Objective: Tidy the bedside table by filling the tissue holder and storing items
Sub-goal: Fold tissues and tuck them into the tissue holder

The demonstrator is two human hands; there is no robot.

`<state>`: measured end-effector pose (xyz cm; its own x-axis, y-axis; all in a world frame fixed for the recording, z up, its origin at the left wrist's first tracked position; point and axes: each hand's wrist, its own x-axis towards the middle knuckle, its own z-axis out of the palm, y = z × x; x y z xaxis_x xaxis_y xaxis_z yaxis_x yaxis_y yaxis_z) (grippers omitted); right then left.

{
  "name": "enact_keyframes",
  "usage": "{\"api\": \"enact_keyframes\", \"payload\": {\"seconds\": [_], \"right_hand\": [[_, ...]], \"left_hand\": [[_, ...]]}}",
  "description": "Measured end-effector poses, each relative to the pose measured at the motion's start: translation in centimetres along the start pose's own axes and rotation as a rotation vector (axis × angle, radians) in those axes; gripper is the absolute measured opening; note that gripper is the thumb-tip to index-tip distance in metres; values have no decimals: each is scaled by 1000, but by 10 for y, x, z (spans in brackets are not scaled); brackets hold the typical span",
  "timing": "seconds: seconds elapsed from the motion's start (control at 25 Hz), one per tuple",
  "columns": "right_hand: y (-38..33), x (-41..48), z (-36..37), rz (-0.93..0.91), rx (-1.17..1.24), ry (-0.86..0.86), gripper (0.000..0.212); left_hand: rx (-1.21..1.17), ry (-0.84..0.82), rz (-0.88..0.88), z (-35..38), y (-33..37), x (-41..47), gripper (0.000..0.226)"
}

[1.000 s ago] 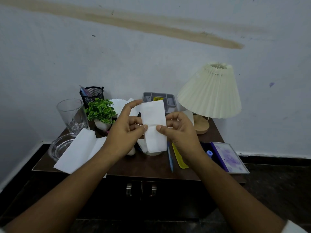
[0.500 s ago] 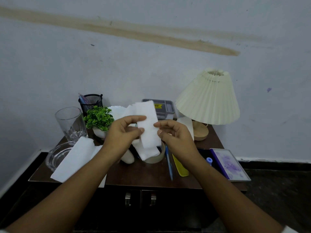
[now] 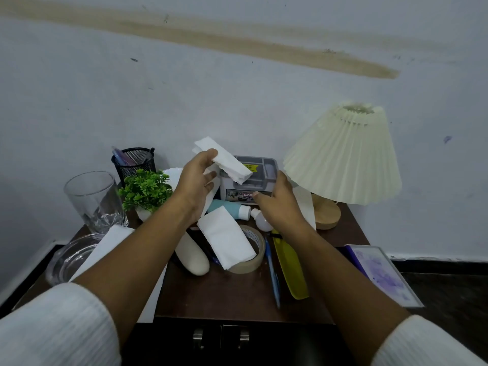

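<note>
Your left hand (image 3: 196,182) pinches 1 folded white tissue (image 3: 224,161) between thumb and fingers near its upper end; the free end slants down to the right, hanging over the grey tissue holder (image 3: 254,178) at the back of the bedside table (image 3: 237,294). Your right hand (image 3: 278,200) is open, fingers spread, its fingertips at the holder's front right edge, apart from the tissue. A second folded tissue (image 3: 227,240) lies across the tape roll (image 3: 254,256), below both hands.
</note>
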<state>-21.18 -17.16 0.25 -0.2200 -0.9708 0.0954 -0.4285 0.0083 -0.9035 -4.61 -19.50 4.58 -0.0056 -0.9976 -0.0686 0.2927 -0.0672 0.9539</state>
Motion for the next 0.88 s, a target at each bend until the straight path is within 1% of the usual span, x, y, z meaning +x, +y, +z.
{"api": "enact_keyframes", "payload": {"seconds": [0.2,0.32,0.44,0.56,0.68,0.72,0.8,0.88], "right_hand": [[1,-7,-4,-22,-17,-30,49],[-4,-22,-9,-51,-10,-58,40],[-10,-37,-11,-47,12,-84,37],[-13,-47,-13,-49,-31,-81,36],[-15,-54,-13,-54,-63,-94,35],[-16,-56,-13,-78,-89,-91,38],[-21,-62,-11,-163,-190,-69,43],[-32,-69,-10,-281,-239,12,42]], "left_hand": [[-25,5,-9,-7,-5,-11,41],[-21,13,-7,-14,-2,-26,40],[-13,26,-6,-17,2,-42,38],[17,26,-12,-18,4,-52,36],[101,0,8,-18,3,-57,22],[170,-14,48,-17,4,-59,22],[295,-41,161,-15,7,-61,34],[297,-41,296,-13,15,-62,38]]}}
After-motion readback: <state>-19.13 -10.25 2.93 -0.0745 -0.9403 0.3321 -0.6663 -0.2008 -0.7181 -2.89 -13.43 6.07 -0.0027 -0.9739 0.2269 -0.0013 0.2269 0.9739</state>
